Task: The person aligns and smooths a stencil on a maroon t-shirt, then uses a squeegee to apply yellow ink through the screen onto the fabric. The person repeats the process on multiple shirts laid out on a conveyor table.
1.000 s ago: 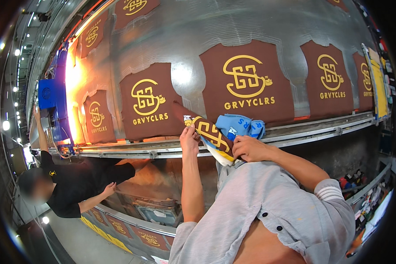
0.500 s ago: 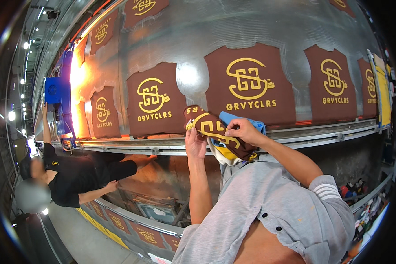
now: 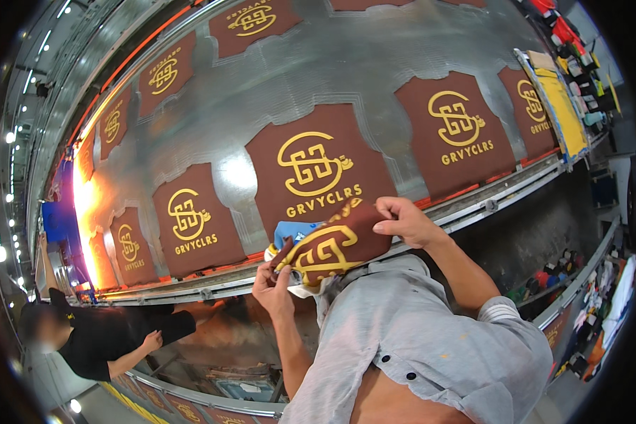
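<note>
Two bare hands hold one brown printed cloth (image 3: 339,244), which is before the person's belly, at the near metal rail (image 3: 516,194) of the long table (image 3: 374,42). The left hand (image 3: 272,288) is pinching the left edge of this cloth between thumb and fingers; the right hand (image 3: 408,222) is pinching its upper right corner, thumb against index finger. Between the hands the cloth hangs folded, with its yellow print turned up. Just behind it one blue cloth (image 3: 291,230) shows partly. On the near row of the table I count five brown shirt panels (image 3: 318,152) with yellow emblem — the middle one has its lower edge partly covered by the held cloth. On the far row three more emblems are seen, and toward the left end the orange glare (image 3: 88,201) makes the counting not sure. At the right end stands one yellow frame (image 3: 564,113), at the left one blue machine (image 3: 58,220). One co-worker in black (image 3: 109,343) is at the left. The person's grey shirt (image 3: 431,339) shows two dark buttons (image 3: 386,358).
</note>
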Tool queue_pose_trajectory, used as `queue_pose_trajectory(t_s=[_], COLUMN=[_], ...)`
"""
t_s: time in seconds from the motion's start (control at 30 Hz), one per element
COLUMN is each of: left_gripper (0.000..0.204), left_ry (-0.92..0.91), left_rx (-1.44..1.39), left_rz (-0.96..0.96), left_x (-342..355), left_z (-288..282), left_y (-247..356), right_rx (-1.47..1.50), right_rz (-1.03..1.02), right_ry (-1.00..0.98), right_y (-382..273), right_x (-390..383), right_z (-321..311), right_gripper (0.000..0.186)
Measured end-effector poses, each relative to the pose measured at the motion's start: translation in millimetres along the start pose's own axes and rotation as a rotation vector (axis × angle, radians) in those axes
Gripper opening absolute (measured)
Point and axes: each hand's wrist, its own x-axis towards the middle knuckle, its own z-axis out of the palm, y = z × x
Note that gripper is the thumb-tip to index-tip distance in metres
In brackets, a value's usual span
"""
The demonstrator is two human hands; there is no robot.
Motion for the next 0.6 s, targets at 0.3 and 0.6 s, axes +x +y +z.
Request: queue_pose_trajectory(t_s=[0.3,0.6], left_gripper=[0.037,0.020], left_ry=[0.054,-0.316], left_rx=[0.744,0.572], left_rz=[0.267,0.319], left_x=[80.9,185.7], left_z=[51.8,56.8], left_y=[-70.0,-66.0], right_rx=[-0.201,-1.003], right_rz=[-0.124,-0.108], right_ry=[0.583,0.809], right_y=[97.8,74.5], right_x=[92.2,125.7], right_z=[-45.6,-40.5], right_gripper=[0.023,0.037])
